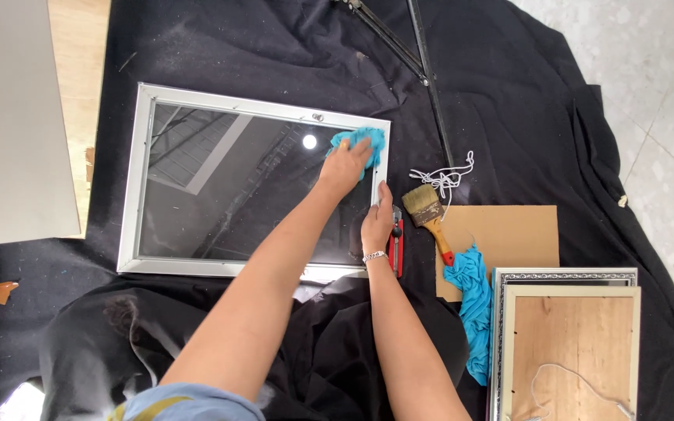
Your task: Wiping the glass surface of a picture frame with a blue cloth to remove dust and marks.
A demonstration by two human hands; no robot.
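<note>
A silver picture frame (143, 156) with dark reflective glass lies on a black cloth (274, 47). My left hand (345, 166) reaches across the glass and presses a crumpled blue cloth (367, 140) onto its upper right corner. My right hand (376, 224), with a bracelet at the wrist, rests flat on the frame's right edge, fingers together and holding nothing. A red utility knife (397, 243) lies just right of that hand.
A paintbrush (427, 213), a white string (450, 175), a brown cardboard sheet (509, 234) and a second blue cloth (473, 304) lie to the right. A frame with a wooden back (571, 343) sits at lower right. Tripod legs (399, 47) cross the top; a grey board (9, 117) lies left.
</note>
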